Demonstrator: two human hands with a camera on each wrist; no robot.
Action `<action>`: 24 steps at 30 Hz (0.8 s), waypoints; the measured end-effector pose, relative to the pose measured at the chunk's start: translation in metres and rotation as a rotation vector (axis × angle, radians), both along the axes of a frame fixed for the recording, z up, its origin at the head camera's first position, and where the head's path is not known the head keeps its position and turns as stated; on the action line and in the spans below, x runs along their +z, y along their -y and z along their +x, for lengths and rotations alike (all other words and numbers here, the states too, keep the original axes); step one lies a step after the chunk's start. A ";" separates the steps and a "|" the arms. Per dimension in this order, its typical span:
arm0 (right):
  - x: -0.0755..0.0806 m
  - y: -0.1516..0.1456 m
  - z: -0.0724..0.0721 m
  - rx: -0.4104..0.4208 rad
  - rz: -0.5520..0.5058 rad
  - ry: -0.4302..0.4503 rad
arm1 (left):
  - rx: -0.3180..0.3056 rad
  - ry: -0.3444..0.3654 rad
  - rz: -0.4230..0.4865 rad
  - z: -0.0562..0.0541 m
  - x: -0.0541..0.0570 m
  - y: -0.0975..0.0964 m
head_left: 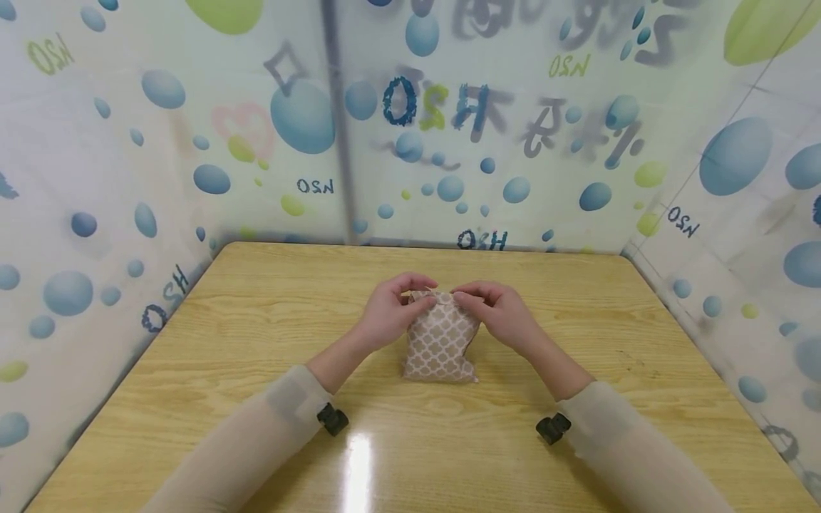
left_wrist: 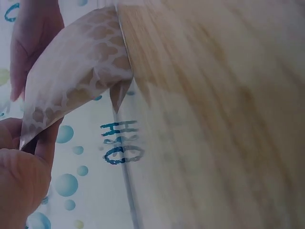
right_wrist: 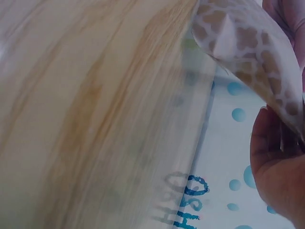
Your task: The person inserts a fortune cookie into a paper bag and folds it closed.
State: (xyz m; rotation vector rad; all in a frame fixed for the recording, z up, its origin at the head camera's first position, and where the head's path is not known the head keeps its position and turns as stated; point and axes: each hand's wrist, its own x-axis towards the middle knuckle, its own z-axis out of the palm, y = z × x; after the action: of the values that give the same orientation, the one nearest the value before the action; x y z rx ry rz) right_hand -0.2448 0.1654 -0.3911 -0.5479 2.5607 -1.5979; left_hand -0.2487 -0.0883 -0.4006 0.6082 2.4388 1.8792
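Observation:
A small beige pouch (head_left: 439,343) with a white lattice pattern stands on the wooden table, its lower edge touching the tabletop. At its upper left corner my left hand (head_left: 393,308) pinches the top edge between thumb and fingers. On the upper right, my right hand (head_left: 503,312) pinches the same edge, its thumb on the near face. From the left wrist view, the pouch (left_wrist: 78,67) bulges in the middle, with the left hand (left_wrist: 24,179) at its corner. The right wrist view shows the right hand (right_wrist: 279,164) gripping the other corner. What the pouch contains is hidden.
The wooden table (head_left: 256,313) extends around the pouch and reflects a bright light near its front. Patterned curtains (head_left: 398,206) with bubbles and letters enclose the back and both sides. Small black devices sit on both wrists, the left one (head_left: 332,419) and the right one (head_left: 553,428).

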 end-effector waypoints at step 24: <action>0.009 0.016 0.003 -0.124 0.090 -0.105 | -0.006 0.011 -0.007 0.003 0.004 -0.006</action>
State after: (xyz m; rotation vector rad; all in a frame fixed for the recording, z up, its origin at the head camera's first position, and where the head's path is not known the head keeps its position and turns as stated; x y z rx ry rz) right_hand -0.2414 0.1497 -0.3821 -0.4863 2.7788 -1.5192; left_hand -0.2454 -0.0825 -0.3971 0.6019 2.4329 1.8662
